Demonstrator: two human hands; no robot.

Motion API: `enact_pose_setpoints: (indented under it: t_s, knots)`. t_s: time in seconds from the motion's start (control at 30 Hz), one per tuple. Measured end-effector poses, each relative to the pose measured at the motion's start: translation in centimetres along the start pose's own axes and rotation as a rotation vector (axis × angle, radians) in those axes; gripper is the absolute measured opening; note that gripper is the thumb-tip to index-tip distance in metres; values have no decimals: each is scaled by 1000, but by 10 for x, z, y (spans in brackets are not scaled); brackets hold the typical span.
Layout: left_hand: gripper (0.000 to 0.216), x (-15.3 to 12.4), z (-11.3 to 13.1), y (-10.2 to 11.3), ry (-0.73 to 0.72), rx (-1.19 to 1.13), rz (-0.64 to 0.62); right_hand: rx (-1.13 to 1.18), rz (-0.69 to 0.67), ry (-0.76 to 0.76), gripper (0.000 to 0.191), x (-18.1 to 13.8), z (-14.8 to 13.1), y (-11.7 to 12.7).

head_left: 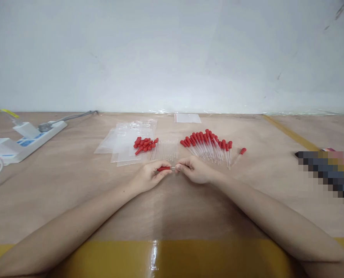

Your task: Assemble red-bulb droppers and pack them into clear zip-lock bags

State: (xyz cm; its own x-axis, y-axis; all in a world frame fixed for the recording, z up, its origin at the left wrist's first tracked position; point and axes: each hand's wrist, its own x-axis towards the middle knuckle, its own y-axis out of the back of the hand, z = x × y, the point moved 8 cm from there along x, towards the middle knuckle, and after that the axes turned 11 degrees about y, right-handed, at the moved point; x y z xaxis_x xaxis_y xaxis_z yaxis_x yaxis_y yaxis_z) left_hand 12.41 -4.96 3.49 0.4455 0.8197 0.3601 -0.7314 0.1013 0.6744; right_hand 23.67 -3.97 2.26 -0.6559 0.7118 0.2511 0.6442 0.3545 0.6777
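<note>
Head view: our left hand (pixel 149 176) pinches a red bulb (pixel 164 168). Our right hand (pixel 197 170) pinches the clear tube (pixel 173 168) at its end.

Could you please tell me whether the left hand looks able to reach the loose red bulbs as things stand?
Probably yes: the loose red bulbs lie just beyond the left hand with nothing standing between, though it holds another bulb.

The left hand (pixel 150 176) holds a red bulb (pixel 164 168), the right hand (pixel 197 170) a clear tube (pixel 172 168) at the bulb's right end. Beyond them, left to right, lie clear bags (pixel 122 146), loose red bulbs (pixel 145 145), bare tubes (pixel 164 150) and a pile of red-topped droppers (pixel 208 144); a white power strip (pixel 34 143) sits well to the left.
</note>
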Motion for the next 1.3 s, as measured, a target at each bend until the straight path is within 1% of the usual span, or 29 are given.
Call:
enact_pose_setpoints:
  t_s: [0.17, 0.27, 0.33, 0.43, 0.5, 0.53, 0.57, 0.63, 0.7, 0.73, 0.8, 0.87, 0.93, 1.07, 1.17, 1.23, 1.3]
  knots:
    - [12, 0, -1, -3, -63, 52, -26, 160, -61, -80, 29, 2, 7, -6]
    - [14, 1, 4, -7, -153, 127, -59, 270, -112, -161, 31, -1, 8, -10]
    - [14, 4, 8, -5, -201, 183, -52, 343, -134, -207, 32, -4, 7, -11]
    - [21, 12, 9, 10, -195, 240, 56, 475, -181, -238, 32, -7, 2, -11]
    - [36, 19, 2, 29, -140, 275, 158, 535, -177, -281, 30, -10, 4, -4]
    - [44, 22, -6, 39, -90, 294, 206, 537, -141, -313, 28, -11, 9, 4]
    - [49, 25, -15, 51, -45, 305, 258, 509, -81, -349, 28, -12, 15, 15]
    - [46, 28, -37, 74, 81, 337, 383, 327, 85, -420, 27, -13, 33, 44]
    - [42, 29, -57, 90, 167, 380, 449, -1, 247, -487, 29, -15, 47, 76]
    - [39, 29, -65, 95, 196, 393, 472, -172, 305, -511, 29, -14, 51, 89]
    - [35, 29, -75, 99, 227, 412, 489, -437, 360, -548, 28, -10, 55, 101]
    - [30, 28, -79, 99, 232, 421, 489, -580, 352, -580, 27, -4, 61, 100]
    - [26, 27, -79, 99, 225, 421, 494, -672, 326, -604, 28, 1, 65, 95]
    - [20, 29, -79, 98, 235, 405, 480, -757, 293, -640, 36, 1, 66, 90]
    - [19, 33, -82, 94, 246, 388, 415, -747, 307, -581, 39, 3, 51, 88]
    - [19, 35, -83, 90, 241, 374, 372, -671, 263, -510, 36, 12, 41, 77]
    - [20, 36, -81, 87, 229, 370, 345, -593, 196, -476, 32, 23, 37, 63]
